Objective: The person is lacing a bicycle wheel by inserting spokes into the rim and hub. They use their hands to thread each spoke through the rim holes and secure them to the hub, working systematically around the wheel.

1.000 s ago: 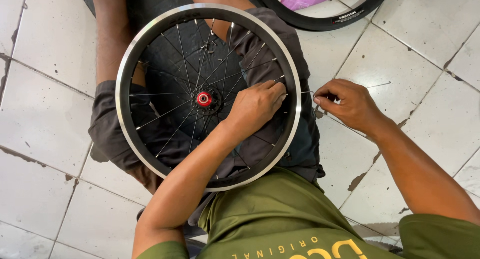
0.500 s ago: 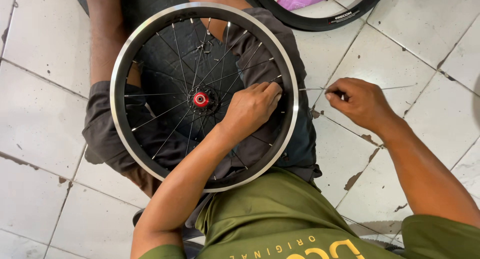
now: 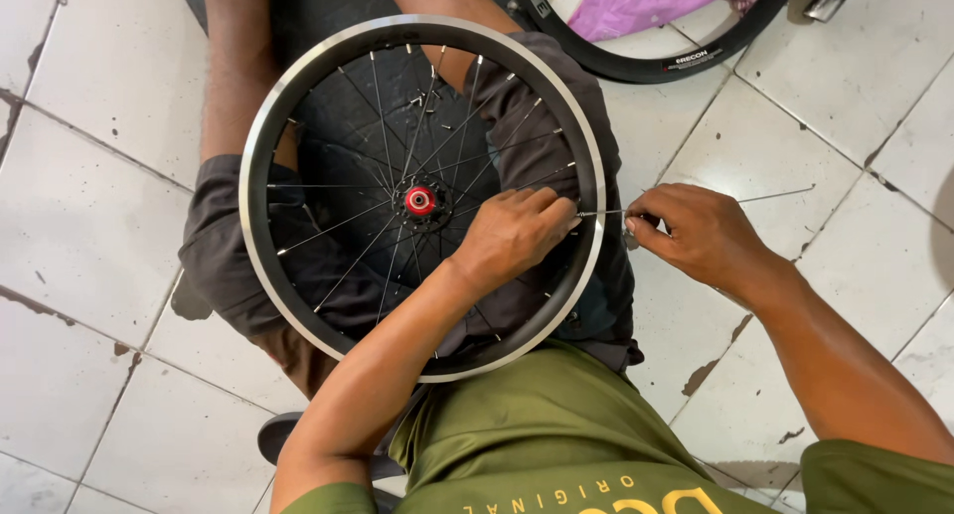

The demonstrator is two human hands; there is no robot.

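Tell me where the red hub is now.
In the head view, the red hub sits at the wheel's centre, just left of the left hand.

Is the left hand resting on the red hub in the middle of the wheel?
No, the left hand is inside the rim near its right edge, pinching a spoke, while the red hub sits bare beside it.

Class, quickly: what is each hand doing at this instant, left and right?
Left hand: closed, fingers pinching a spoke inside the wheel rim.
Right hand: closed, fingertips pinched at the same spoke's outer end, just outside the rim.
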